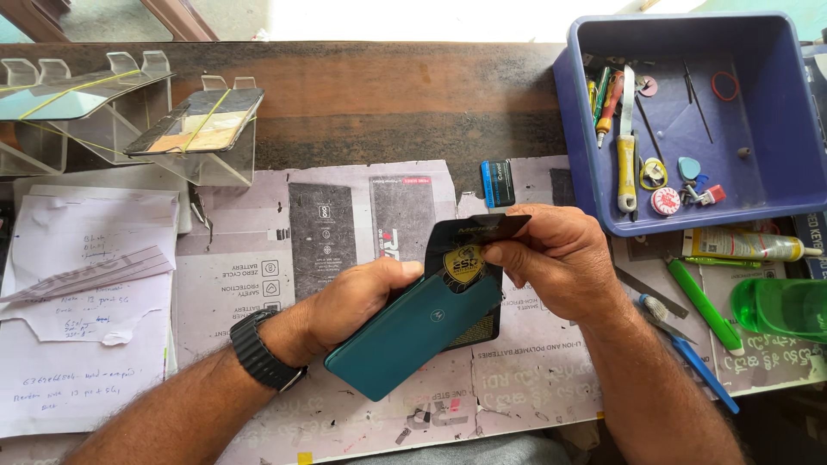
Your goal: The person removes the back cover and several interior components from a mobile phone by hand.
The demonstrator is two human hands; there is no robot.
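Note:
My left hand (345, 306) grips a teal smartphone (412, 334), back side up, tilted across the middle of the bench. My right hand (558, 258) pinches the top edge of a black glossy packet with a gold emblem (469, 250); the packet lies under and beyond the phone's upper end. A black watch (258, 353) sits on my left wrist. Both hands hover just above a paper work mat (345, 413) covered in stuck-on labels.
A blue plastic tray (780, 112) at the back right holds screwdrivers, tweezers and small parts. Right of my hands lie a green pen (702, 301), a blue tool (702, 370), a glue tube (745, 245) and a green container (780, 306). Handwritten papers (82, 310) and clear stands with phones (194, 120) are at left.

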